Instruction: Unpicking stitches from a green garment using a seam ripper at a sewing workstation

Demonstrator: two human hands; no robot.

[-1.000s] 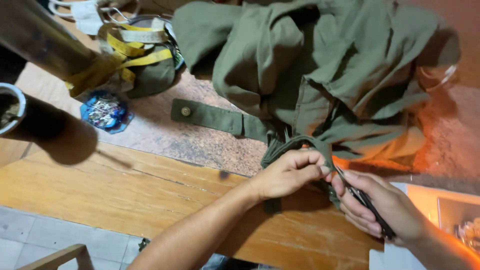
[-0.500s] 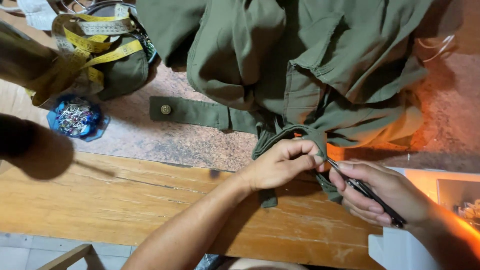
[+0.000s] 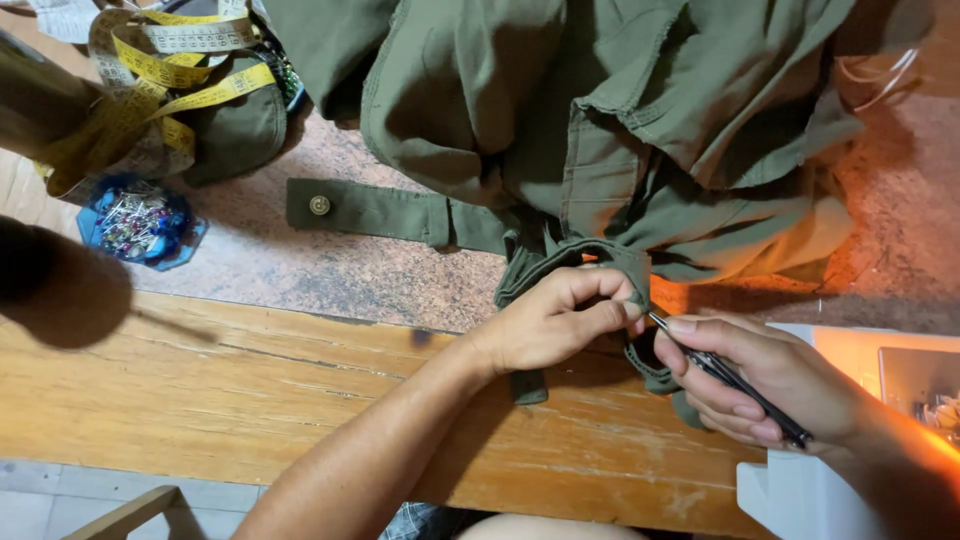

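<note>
Garment (image 3: pixel 600 110) shifted slightly left since earlier, left hand (image 3: pixel 560 325) still pinching its green hem, right hand (image 3: pixel 770 385) closed around slim dark tool (image 3: pixel 735 382), tip hidden at fabric, desk (image 3: pixel 200 400) beneath.

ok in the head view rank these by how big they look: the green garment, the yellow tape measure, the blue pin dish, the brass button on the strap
1. olive green garment
2. yellow tape measure, a loose coil
3. blue pin dish
4. brass button, plainly the smallest

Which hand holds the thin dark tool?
The right hand holds the tool; the left hand only pinches the green fabric.
</note>
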